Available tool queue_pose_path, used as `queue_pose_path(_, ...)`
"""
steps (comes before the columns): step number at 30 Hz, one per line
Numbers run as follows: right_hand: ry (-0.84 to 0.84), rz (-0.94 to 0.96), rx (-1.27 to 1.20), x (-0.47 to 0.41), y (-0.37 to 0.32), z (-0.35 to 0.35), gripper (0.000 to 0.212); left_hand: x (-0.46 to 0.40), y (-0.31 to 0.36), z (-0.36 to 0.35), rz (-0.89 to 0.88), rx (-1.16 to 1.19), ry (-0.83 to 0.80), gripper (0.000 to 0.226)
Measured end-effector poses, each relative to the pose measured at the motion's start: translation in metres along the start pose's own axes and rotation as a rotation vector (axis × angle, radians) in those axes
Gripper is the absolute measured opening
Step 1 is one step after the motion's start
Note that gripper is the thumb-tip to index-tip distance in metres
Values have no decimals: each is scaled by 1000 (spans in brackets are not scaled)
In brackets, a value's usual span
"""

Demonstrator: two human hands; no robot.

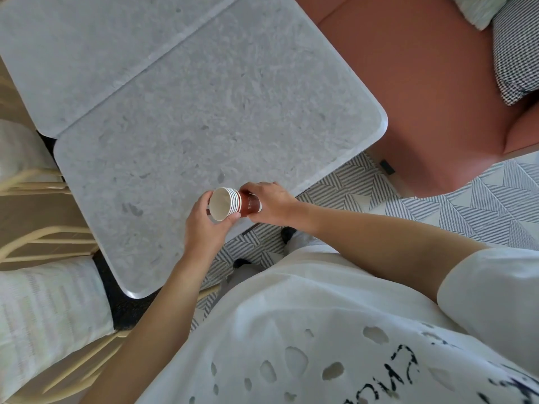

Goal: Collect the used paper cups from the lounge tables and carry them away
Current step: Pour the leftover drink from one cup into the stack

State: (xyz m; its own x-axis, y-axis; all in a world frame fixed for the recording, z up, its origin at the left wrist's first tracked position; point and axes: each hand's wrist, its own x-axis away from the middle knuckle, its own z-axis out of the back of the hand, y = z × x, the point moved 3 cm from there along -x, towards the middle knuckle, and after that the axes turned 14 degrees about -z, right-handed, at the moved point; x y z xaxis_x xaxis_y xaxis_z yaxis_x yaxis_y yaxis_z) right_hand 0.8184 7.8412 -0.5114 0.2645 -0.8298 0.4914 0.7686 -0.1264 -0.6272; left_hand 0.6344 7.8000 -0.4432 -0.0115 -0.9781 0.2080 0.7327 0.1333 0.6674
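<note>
A stack of several nested paper cups [233, 204], red-brown outside and white inside, lies on its side in the air over the near edge of the grey stone table [204, 112]. Its open mouth faces left. My left hand [204, 225] grips the rims at the mouth end. My right hand [271, 204] wraps around the bottom end of the stack. No other cups show on the table.
A second grey table [87, 53] abuts the first at the far left. A terracotta sofa [423, 97] with a houndstooth cushion [516, 53] stands to the right. Cream-framed chairs with white seats [43, 310] line the left side. Patterned striped carpet [437, 205] lies underfoot.
</note>
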Motion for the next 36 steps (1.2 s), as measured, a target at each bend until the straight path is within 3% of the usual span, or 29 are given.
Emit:
queue_pose_path(30, -26, 34, 49, -18, -6, -3, 61, -6, -1, 7, 43, -28, 33, 77)
queue_pose_path(36, -33, 55, 61, -20, -3, -4, 50, -8, 0, 7, 61, -33, 25, 79)
